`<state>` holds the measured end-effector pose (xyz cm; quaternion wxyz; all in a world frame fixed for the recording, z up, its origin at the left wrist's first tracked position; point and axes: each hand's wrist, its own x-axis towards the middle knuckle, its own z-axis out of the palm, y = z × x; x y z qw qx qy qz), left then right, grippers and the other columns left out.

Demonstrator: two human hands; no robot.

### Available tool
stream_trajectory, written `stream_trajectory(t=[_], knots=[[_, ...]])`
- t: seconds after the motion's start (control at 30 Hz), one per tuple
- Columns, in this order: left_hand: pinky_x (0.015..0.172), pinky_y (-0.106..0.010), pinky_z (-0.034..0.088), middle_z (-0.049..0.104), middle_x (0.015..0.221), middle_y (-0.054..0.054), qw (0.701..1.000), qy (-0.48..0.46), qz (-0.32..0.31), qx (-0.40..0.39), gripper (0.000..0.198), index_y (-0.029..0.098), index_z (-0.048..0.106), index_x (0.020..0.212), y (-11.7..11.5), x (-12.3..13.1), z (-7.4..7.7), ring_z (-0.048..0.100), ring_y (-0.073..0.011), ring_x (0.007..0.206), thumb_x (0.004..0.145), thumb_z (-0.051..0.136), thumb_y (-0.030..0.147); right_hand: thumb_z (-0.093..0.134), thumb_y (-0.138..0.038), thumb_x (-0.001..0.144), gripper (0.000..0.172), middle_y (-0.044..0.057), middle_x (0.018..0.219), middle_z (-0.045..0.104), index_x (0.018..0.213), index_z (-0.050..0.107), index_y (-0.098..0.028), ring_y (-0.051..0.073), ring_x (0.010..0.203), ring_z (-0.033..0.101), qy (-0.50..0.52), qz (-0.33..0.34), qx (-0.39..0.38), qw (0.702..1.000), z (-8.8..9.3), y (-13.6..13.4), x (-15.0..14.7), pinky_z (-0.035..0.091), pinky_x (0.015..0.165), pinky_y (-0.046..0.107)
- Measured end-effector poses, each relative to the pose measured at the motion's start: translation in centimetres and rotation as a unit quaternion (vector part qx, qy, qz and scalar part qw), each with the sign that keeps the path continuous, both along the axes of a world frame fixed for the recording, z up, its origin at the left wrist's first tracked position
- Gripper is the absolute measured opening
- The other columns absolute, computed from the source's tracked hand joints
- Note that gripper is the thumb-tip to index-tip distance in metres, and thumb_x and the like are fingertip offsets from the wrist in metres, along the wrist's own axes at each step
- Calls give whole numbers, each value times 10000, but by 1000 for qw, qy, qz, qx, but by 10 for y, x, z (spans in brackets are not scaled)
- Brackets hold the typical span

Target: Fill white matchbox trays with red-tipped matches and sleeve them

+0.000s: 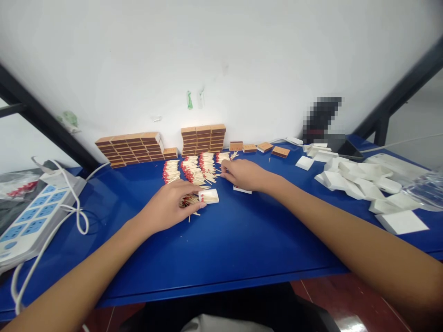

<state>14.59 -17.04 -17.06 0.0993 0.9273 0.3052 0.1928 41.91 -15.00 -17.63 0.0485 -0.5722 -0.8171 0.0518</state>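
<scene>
Between the thumb and fingers of my left hand (168, 203) is a white matchbox tray (211, 197) with a few red-tipped matches in it. Loose matches (188, 200) lie under that hand's fingers. My right hand (244, 174) is closed in a pinch at the right side of the match piles; whether matches are between its fingertips is hidden. Several piles of red-headed matches (192, 168) lie side by side behind the hands. A white-edged box or tray (242, 189) is partly covered by my right hand.
Stacked matchboxes (131, 148) and a second stack (203, 138) stand against the wall. Single matchboxes (265, 147) lie to their right. White empty trays (356, 177) are heaped at the right of the blue table (221, 249). A power strip (34, 216) with cables is at left.
</scene>
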Motion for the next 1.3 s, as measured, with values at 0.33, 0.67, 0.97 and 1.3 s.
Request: stream_trajectory(t=[0.33,0.67,0.97,1.3], knots=[[800,-346,542,774,1024,-70,1000,-1,1,-1,348,216,735,1222,-1,0,0,703,-231,927,969,672,448,475,-331,1061,167,104,1020,744,1053,578,-199,222,854,645,-3,5,8,1000,-2,1,1,306,636,297],[827,-360,551,776,1055,-75,1000,-3,-1,1,362,217,738,1217,0,-1,-1,708,-239,960,966,670,469,468,-333,1064,171,108,1019,741,1056,578,-202,222,848,640,-1,6,5,1000,-2,1,2,303,633,298],[828,-358,548,770,1056,-72,1000,4,-2,-2,357,217,731,1227,0,-1,0,703,-236,957,974,665,460,457,-345,1070,184,100,1012,740,1063,575,-204,215,836,627,-6,10,11,1000,-2,1,1,296,639,294],[838,-359,551,777,1068,-78,1000,0,-1,-3,339,228,737,1214,0,0,0,712,-246,969,971,665,453,456,-340,1069,182,112,1023,736,1055,573,-202,224,837,638,-5,7,7,1000,-2,1,1,303,631,302]])
